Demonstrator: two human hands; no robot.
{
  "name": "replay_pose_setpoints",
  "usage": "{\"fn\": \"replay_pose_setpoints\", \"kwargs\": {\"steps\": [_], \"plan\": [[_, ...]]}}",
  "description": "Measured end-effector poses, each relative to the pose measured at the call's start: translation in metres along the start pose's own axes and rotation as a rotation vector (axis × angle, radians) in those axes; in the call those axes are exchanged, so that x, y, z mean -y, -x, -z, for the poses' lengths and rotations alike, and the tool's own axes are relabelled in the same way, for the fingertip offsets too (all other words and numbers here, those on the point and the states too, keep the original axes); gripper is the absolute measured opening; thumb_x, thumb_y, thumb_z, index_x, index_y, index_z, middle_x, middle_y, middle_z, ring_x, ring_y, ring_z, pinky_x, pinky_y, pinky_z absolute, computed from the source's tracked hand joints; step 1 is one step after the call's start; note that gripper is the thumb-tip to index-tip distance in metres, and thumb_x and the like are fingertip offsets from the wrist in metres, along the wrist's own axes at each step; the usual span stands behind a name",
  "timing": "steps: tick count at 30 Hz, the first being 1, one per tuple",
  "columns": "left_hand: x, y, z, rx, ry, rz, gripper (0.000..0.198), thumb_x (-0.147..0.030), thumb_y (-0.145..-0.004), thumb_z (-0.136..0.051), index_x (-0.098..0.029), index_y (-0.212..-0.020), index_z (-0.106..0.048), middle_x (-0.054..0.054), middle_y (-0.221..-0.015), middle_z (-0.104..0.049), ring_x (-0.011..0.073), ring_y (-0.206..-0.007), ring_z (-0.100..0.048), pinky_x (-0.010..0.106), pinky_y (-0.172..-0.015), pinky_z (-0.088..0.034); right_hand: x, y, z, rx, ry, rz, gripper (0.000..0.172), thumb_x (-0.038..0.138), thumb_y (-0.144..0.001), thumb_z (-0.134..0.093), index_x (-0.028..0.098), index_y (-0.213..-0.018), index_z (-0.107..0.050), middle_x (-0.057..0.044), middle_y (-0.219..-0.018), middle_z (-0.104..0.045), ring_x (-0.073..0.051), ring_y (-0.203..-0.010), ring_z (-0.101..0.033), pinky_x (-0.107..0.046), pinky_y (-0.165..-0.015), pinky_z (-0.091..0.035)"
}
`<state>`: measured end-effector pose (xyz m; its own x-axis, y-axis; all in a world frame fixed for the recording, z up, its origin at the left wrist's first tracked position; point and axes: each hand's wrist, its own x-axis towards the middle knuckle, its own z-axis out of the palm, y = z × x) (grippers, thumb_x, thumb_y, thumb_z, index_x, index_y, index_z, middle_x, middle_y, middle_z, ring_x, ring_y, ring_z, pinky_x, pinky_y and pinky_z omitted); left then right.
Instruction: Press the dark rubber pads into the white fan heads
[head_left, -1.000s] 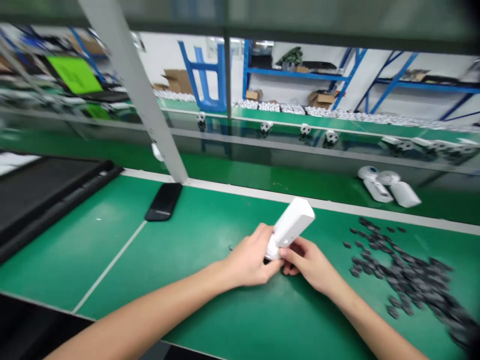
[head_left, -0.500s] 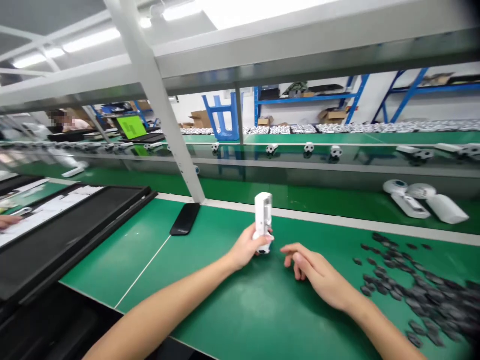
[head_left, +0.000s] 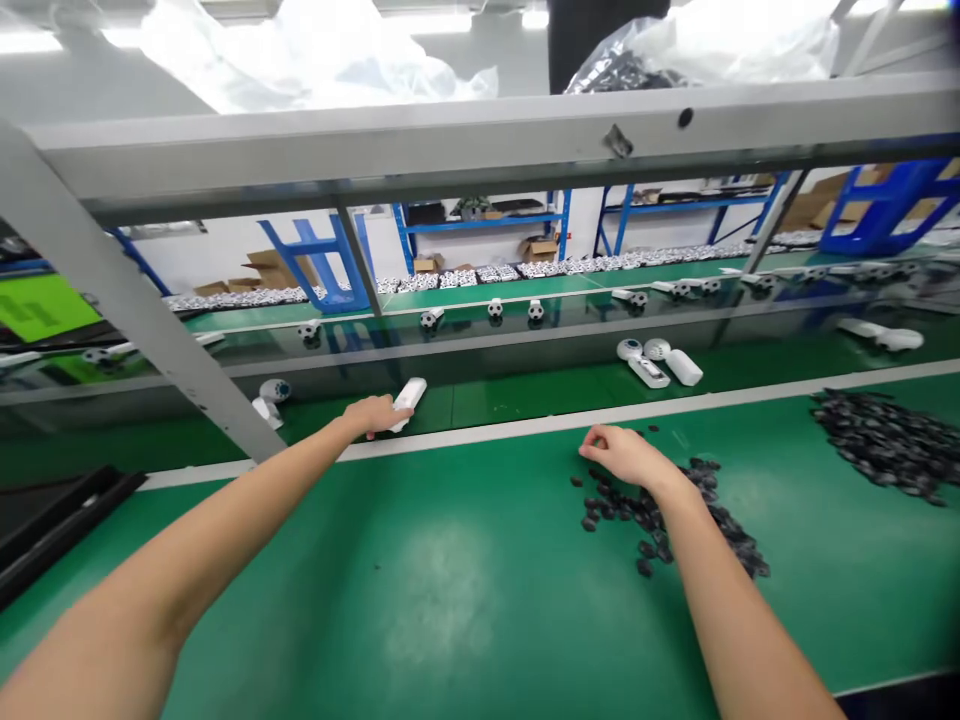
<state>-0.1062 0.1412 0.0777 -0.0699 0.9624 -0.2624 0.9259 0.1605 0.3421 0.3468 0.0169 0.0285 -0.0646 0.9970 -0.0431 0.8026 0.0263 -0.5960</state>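
My left hand [head_left: 375,414] reaches far forward over the white line onto the conveyor belt, its fingers closed round the near end of a white oblong device [head_left: 409,398] that lies on the belt. My right hand [head_left: 624,452] hovers over a pile of small dark parts [head_left: 660,515] on the green table, fingers curled down towards them. What those fingers hold, if anything, is hidden.
A second heap of dark parts [head_left: 885,438] lies at the right. More white devices [head_left: 660,362] and another [head_left: 268,400] rest on the belt [head_left: 525,395]. A slanted grey post [head_left: 135,310] and overhead rail stand in front. A black tray [head_left: 52,520] sits at the left edge.
My left hand carried the white device from upright at the table's middle out to the conveyor belt. My right hand moved to the pile of dark parts. The camera tilted up and swung right.
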Motion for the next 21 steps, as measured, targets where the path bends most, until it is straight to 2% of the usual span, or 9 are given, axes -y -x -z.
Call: {"fn": "replay_pose_setpoints", "kwargs": {"steps": [3, 6, 9, 13, 17, 19, 21], "plan": [[-0.009, -0.012, -0.003, 0.015, -0.151, -0.020, 0.036, -0.041, -0.101, -0.065, -0.014, -0.125, -0.065, 0.011, -0.122, -0.068, 0.0238, -0.105, -0.069, 0.045, -0.092, -0.060, 0.015, 0.004, -0.011, 0.136, -0.023, 0.074, 0.015, 0.035, -0.093, -0.065, 0.023, -0.087, -0.070, -0.002, -0.078, -0.073, -0.019, -0.067, -0.064, -0.027, -0.060, -0.040], [-0.004, -0.022, -0.002, -0.081, -0.234, -0.032, 0.037, -0.040, -0.101, -0.065, -0.015, -0.129, -0.064, 0.012, -0.128, -0.066, 0.0258, -0.112, -0.067, 0.048, -0.096, -0.058, 0.037, 0.009, -0.030, 0.197, -0.031, 0.177, 0.023, 0.042, -0.099, -0.057, 0.024, -0.093, -0.070, -0.002, -0.082, -0.074, -0.020, -0.071, -0.065, -0.028, -0.061, -0.040], [0.019, -0.026, 0.016, -0.264, -0.298, 0.055, 0.041, -0.037, -0.101, -0.066, -0.017, -0.136, -0.060, 0.013, -0.137, -0.061, 0.0280, -0.119, -0.064, 0.050, -0.099, -0.057, 0.060, 0.017, -0.053, 0.259, -0.024, 0.273, 0.030, 0.047, -0.103, -0.049, 0.026, -0.096, -0.069, -0.002, -0.084, -0.074, -0.020, -0.071, -0.065, -0.028, -0.059, -0.037], [0.056, -0.021, 0.048, -0.441, -0.313, 0.298, 0.041, -0.036, -0.100, -0.066, -0.017, -0.136, -0.060, 0.013, -0.137, -0.061, 0.0284, -0.119, -0.064, 0.050, -0.099, -0.057, 0.082, 0.031, -0.074, 0.323, 0.008, 0.352, 0.025, 0.045, -0.103, -0.051, 0.028, -0.095, -0.068, 0.000, -0.081, -0.072, -0.021, -0.070, -0.063, -0.028, -0.057, -0.033], [0.078, -0.012, 0.057, -0.493, -0.218, 0.478, 0.040, -0.032, -0.102, -0.065, -0.014, -0.137, -0.058, 0.014, -0.137, -0.061, 0.0255, -0.115, -0.065, 0.049, -0.097, -0.057, 0.090, 0.036, -0.077, 0.313, 0.015, 0.379, 0.025, 0.042, -0.103, -0.050, 0.029, -0.093, -0.069, 0.000, -0.081, -0.073, -0.021, -0.073, -0.063, -0.028, -0.059, -0.033], [0.081, -0.008, 0.053, -0.499, -0.156, 0.497, 0.039, -0.033, -0.101, -0.065, -0.015, -0.136, -0.059, 0.014, -0.135, -0.062, 0.0251, -0.114, -0.066, 0.048, -0.095, -0.058, 0.090, 0.035, -0.074, 0.302, 0.017, 0.369, 0.026, 0.042, -0.103, -0.050, 0.028, -0.093, -0.070, 0.000, -0.083, -0.074, -0.021, -0.073, -0.064, -0.028, -0.059, -0.032], [0.080, -0.004, 0.047, -0.516, -0.103, 0.450, 0.039, -0.033, -0.101, -0.066, -0.015, -0.135, -0.060, 0.013, -0.134, -0.062, 0.0252, -0.113, -0.066, 0.047, -0.094, -0.059, 0.088, 0.034, -0.071, 0.291, 0.019, 0.363, 0.027, 0.041, -0.103, -0.049, 0.028, -0.094, -0.071, -0.001, -0.084, -0.074, -0.021, -0.074, -0.064, -0.029, -0.059, -0.032]]}}
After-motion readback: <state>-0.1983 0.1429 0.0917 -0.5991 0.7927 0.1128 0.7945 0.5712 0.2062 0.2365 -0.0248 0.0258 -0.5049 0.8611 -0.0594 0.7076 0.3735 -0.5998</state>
